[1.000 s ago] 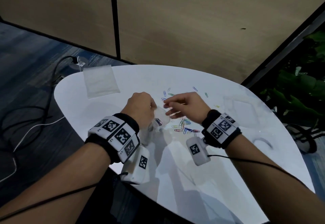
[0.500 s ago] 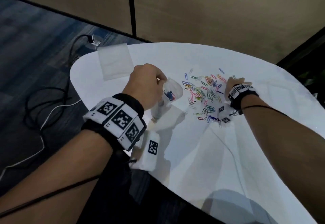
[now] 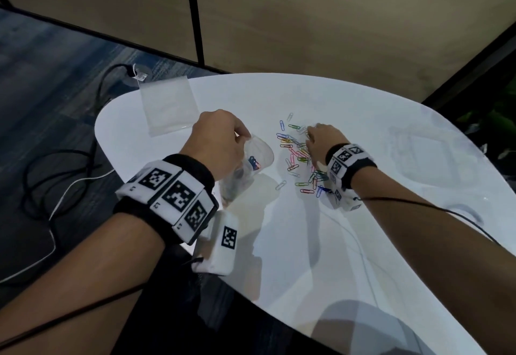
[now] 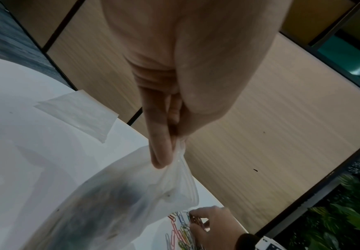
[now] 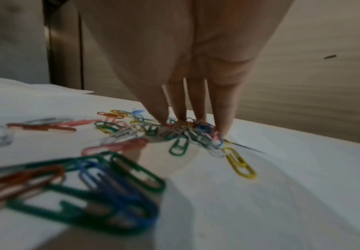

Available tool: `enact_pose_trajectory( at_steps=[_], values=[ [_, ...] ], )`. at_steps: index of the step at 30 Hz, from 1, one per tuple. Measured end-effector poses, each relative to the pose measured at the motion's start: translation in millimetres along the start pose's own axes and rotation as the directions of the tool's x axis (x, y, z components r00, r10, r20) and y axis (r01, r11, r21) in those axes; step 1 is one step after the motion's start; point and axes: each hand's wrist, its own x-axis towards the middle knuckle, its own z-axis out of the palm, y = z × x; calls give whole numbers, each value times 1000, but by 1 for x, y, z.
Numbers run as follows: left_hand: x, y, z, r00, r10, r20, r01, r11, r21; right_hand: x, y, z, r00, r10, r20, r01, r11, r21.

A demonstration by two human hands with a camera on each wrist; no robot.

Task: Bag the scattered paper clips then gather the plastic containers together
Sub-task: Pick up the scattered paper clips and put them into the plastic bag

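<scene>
The left hand (image 4: 187, 67) hangs from twelve o'clock, its fingers (image 4: 159, 148) pinching the rim of a clear plastic bag (image 4: 115, 203) that sags toward seven o'clock over the white table (image 4: 14, 143). At five o'clock the right hand (image 4: 215, 226) touches coloured paper clips (image 4: 181, 236). A second flat bag (image 4: 78, 113) lies at nine o'clock.
</scene>
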Motion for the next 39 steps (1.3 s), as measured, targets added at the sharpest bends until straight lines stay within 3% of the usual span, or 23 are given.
enact_pose_trajectory(
  at_steps=[4,7,8,10,12,15,17,18,23,29,33,37,39],
  values=[
    [-3,4,7,999,22,26,-22,1000,13,-11,2,-12,989,147,13,-148,980,133],
    [-4,8,11,999,15,42,-16,1000,25,-19,18,-19,939,336,71,-334,847,413],
    [-4,8,13,999,10,52,-12,999,34,-24,26,-15,916,381,124,-387,761,521],
    [-4,11,14,999,14,52,-17,998,54,-36,40,-15,869,423,257,-458,491,741],
    [-4,15,16,999,23,49,-27,997,78,-51,45,-23,854,395,338,-428,165,889],
    [-6,20,20,999,24,47,-28,996,89,-78,28,-49,873,288,394,-321,-269,908],
    [-7,22,23,999,10,46,-14,996,87,-96,7,-67,899,163,405,-298,-448,843],
    [-8,22,24,999,1,47,-5,996,84,-104,-5,-74,911,107,399,-306,-474,826],
    [-11,28,30,999,-7,48,3,997,76,-130,-59,-91,940,-21,341,-321,-396,861],
    [-11,34,32,999,-5,40,3,999,37,-123,-87,-89,946,123,299,-306,49,951],
    [-10,33,31,999,-10,48,10,1000,1,-126,-92,-92,973,92,211,-229,296,927],
    [-7,28,30,998,-28,65,32,998,-56,-132,-91,-98,984,169,54,-128,467,875],
    [-7,26,30,997,-20,74,24,998,-56,-132,-92,-98,990,140,2,-81,561,824]
  ],
)
